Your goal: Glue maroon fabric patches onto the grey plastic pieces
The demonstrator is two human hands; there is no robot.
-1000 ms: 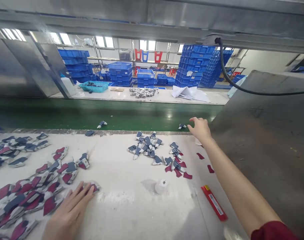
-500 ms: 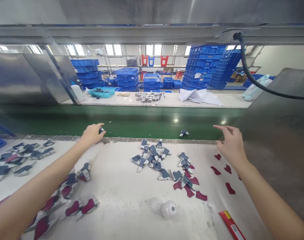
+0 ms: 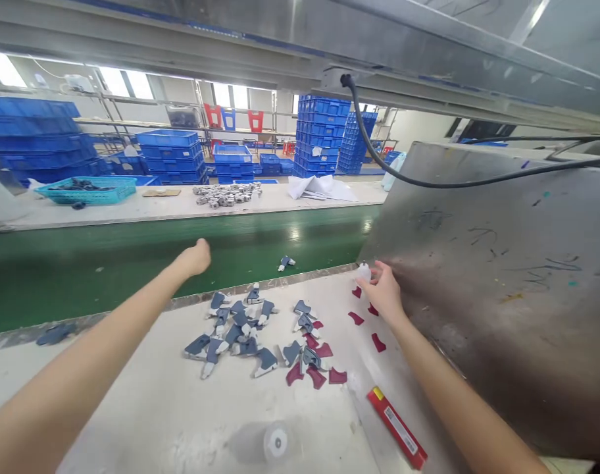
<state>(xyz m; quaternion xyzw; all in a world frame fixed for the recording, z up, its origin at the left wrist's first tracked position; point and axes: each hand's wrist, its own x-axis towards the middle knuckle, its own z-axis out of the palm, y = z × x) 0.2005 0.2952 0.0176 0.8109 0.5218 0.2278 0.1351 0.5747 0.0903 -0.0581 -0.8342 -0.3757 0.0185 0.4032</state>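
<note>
My left hand (image 3: 195, 258) hangs over the green conveyor belt (image 3: 241, 238) with its fingers curled in. Whatever they hold, if anything, is hidden. At the far right of the worktop, my right hand (image 3: 385, 293) has thumb and fingers around a small whitish bottle (image 3: 363, 272) with a thin metal tip pointing up. Below that hand lie loose dark-red pieces (image 3: 356, 318). A heap of blue-grey and white plastic parts (image 3: 241, 322) covers the middle of the white worktop (image 3: 181, 415). One similar part (image 3: 286, 263) rests alone on the belt.
A second translucent bottle (image 3: 276, 442) stands near the front edge. A red box (image 3: 397, 428) with a yellow end lies to its right. A metal panel (image 3: 477, 283) walls off the right side. Beyond the belt are a turquoise basket (image 3: 87, 191) and a black cable (image 3: 403, 176).
The view has turned to the right. My right hand has come down from above the belt's edge onto the small bottle. My left hand's fingers, formerly apart, are curled in.
</note>
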